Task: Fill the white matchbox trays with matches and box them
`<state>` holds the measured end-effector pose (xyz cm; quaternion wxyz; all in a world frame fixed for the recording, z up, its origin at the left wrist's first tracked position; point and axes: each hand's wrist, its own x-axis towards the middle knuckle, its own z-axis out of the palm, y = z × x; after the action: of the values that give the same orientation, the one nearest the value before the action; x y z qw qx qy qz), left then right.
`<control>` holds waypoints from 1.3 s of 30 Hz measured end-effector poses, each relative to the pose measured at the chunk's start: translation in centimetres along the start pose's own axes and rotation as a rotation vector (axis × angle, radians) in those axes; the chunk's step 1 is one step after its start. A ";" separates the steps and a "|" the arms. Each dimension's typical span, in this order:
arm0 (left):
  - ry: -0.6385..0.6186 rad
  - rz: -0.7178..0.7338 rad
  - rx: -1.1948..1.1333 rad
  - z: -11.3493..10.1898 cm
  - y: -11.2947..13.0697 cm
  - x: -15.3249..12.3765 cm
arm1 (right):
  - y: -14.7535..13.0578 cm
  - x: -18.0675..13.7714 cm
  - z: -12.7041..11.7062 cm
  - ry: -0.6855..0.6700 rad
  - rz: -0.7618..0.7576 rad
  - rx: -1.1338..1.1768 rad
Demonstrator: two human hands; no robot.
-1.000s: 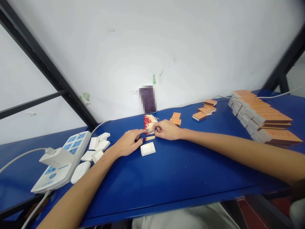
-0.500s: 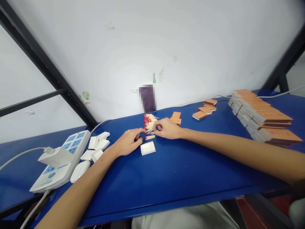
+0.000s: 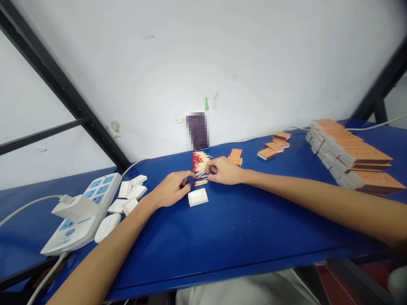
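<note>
Table [image 3: 241, 228] in blue lies under your arms, with stacked matchboxes [image 3: 352, 156] far right and a power strip [image 3: 79, 212] far left. Your left hand [image 3: 171, 188] rests with curled fingers beside a white tray [image 3: 197, 197], fingertips touching the matches [image 3: 200, 167]. Your right hand [image 3: 224, 170] pinches matches at the pile's right edge.

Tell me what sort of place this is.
Likely a small hand-packing bench for matches: both hands, left hand and right hand, work at a pile of red-tipped matches on a blue table, beside stacked orange matchboxes.
</note>
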<state>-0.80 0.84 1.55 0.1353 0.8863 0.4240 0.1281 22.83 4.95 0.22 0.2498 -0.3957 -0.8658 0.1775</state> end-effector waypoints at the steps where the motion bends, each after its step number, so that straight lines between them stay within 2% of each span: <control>1: -0.001 -0.002 0.000 0.0 0.0 0.0 | 0.1 0.0 -0.1 -0.017 -0.009 -0.004; 19: -0.003 0.005 0.016 -0.2 0.4 -0.1 | 0.8 0.0 0.5 -0.031 -0.120 0.045; 39: 0.005 -0.012 0.011 0.0 0.0 -0.1 | 0.4 -0.3 0.2 -0.029 -0.179 -0.022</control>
<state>-0.83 0.79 1.50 0.1301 0.8842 0.4304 0.1269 23.12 4.94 -0.26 0.2478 -0.3169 -0.9030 0.1507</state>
